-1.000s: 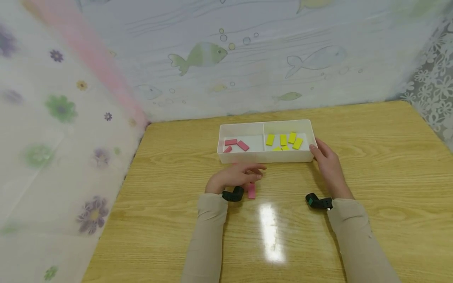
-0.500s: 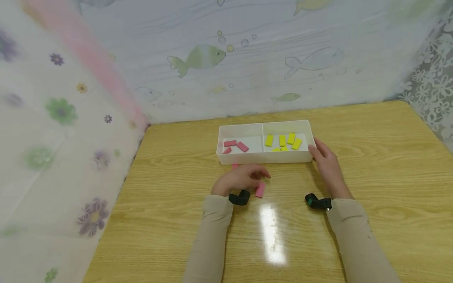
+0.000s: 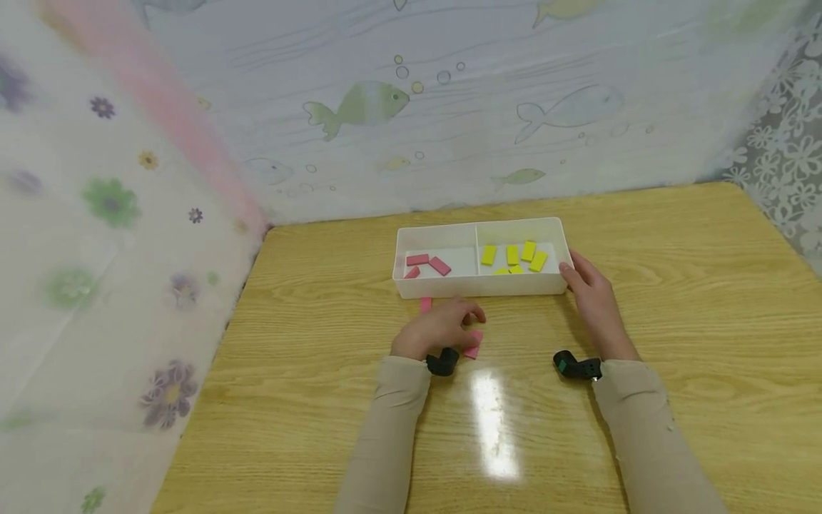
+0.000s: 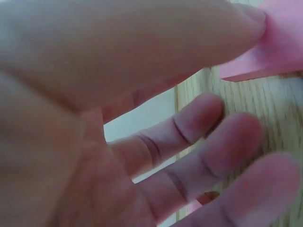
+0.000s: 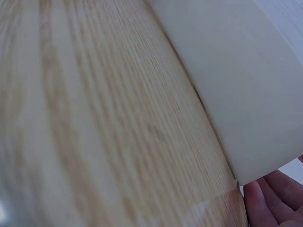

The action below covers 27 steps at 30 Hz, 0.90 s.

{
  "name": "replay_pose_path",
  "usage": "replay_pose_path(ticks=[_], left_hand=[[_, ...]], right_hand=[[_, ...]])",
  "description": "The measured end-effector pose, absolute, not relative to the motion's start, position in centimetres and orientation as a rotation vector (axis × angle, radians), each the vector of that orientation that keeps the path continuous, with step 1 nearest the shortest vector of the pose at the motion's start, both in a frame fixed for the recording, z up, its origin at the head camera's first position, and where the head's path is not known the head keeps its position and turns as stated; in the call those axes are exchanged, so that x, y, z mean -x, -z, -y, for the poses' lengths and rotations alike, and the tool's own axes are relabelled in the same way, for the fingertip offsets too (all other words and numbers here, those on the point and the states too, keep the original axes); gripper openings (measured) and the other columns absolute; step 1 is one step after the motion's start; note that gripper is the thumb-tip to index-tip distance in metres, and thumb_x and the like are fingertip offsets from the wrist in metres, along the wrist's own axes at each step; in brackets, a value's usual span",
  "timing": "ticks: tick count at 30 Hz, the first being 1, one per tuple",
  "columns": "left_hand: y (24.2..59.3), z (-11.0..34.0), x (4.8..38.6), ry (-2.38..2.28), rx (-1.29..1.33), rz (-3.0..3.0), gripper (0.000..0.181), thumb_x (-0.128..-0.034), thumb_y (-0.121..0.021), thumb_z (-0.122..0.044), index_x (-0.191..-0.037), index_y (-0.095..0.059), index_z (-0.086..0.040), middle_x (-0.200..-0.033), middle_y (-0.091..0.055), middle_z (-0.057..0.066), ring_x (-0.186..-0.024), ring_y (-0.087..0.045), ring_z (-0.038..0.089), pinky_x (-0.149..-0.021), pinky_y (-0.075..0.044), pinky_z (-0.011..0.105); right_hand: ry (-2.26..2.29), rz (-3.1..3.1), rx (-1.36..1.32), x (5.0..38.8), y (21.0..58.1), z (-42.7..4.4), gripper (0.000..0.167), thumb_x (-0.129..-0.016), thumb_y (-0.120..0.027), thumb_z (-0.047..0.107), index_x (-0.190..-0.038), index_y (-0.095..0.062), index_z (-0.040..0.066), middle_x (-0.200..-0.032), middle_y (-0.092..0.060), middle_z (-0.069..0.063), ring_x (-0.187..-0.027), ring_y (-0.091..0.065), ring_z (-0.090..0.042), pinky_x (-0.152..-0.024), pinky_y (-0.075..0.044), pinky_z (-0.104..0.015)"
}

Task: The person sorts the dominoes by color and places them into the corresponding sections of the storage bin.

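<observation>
A white two-part box point(image 3: 481, 287) holds pink blocks point(image 3: 440, 265) on its left side and several yellow blocks point(image 3: 511, 255) on its right. My right hand point(image 3: 599, 303) grips the box's right end, thumb at the front corner; the right wrist view shows part of that hand point(image 5: 274, 201) by the box's wall point(image 5: 236, 85). My left hand point(image 3: 439, 328) is in front of the box, its thumb on a loose pink block point(image 3: 473, 350) on the table. In the left wrist view the thumb touches that block point(image 4: 274, 47), while the other fingers of the hand point(image 4: 118, 142) are loosely bent and hold nothing.
Another pink block point(image 3: 426, 305) lies just in front of the box's left half, partly behind my left hand. The wooden table point(image 3: 289, 400) meets a fish-patterned wall covering point(image 3: 449, 164) at the back and a flowered one point(image 3: 109, 285) at the left.
The loose pink block has shifted right and turned slightly, and my left hand has moved right, its thumb now over the block. The pink block near the box shows more. My right hand stays put.
</observation>
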<state>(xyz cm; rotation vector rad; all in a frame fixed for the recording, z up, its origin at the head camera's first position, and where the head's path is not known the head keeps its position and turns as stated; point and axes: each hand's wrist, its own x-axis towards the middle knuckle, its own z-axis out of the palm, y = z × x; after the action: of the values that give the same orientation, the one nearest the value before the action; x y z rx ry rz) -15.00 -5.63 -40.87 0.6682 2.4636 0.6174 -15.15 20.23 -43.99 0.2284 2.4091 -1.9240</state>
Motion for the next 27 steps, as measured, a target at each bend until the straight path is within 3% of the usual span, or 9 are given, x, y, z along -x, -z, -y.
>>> replay_pose_path(ticks=[5, 13, 22, 27], left_hand=[[40.9, 5.1, 15.0, -0.584, -0.614, -2.495, 0.033, -0.0796, -0.064, -0.022, -0.111, -0.056, -0.018, -0.089, -0.053, -0.003, -0.078, -0.048, 0.01, -0.069, -0.04, 0.021], [40.7, 4.0, 14.4, -0.509, -0.471, -2.59, 0.04, -0.0785, -0.063, -0.043, -0.107, -0.05, -0.018, -0.073, -0.054, -0.004, -0.069, -0.051, 0.012, -0.06, -0.041, 0.023], [40.5, 3.2, 13.8, -0.336, -0.483, -2.644, 0.016, -0.0808, -0.061, -0.031, -0.079, -0.049, -0.021, -0.062, -0.051, -0.006, -0.059, -0.049, 0.01, -0.049, -0.035, 0.025], [40.9, 3.5, 14.2, -0.38, -0.505, -2.61, 0.012, -0.0801, -0.059, -0.028, -0.077, -0.05, -0.021, -0.06, -0.054, -0.007, -0.058, -0.05, 0.011, -0.048, -0.035, 0.026]], right_hand=[[1.93, -2.414, -0.219, 15.2, 43.9, -20.3, 0.065, -0.089, -0.04, 0.052, -0.142, -0.024, 0.02, -0.144, -0.026, -0.003, -0.13, -0.024, -0.021, -0.103, -0.023, -0.043], [1.934, -2.415, -0.21, 15.2, 43.9, -20.3, 0.064, -0.089, -0.04, 0.052, -0.142, -0.024, 0.02, -0.144, -0.026, -0.003, -0.13, -0.024, -0.021, -0.103, -0.023, -0.043], [1.935, -2.428, -0.196, 15.2, 44.0, -20.3, 0.064, -0.089, -0.04, 0.052, -0.142, -0.024, 0.02, -0.144, -0.027, -0.003, -0.13, -0.025, -0.021, -0.102, -0.024, -0.043], [1.929, -2.424, -0.205, 15.2, 44.1, -20.3, 0.065, -0.089, -0.04, 0.052, -0.142, -0.024, 0.02, -0.144, -0.026, -0.004, -0.129, -0.025, -0.022, -0.102, -0.024, -0.044]])
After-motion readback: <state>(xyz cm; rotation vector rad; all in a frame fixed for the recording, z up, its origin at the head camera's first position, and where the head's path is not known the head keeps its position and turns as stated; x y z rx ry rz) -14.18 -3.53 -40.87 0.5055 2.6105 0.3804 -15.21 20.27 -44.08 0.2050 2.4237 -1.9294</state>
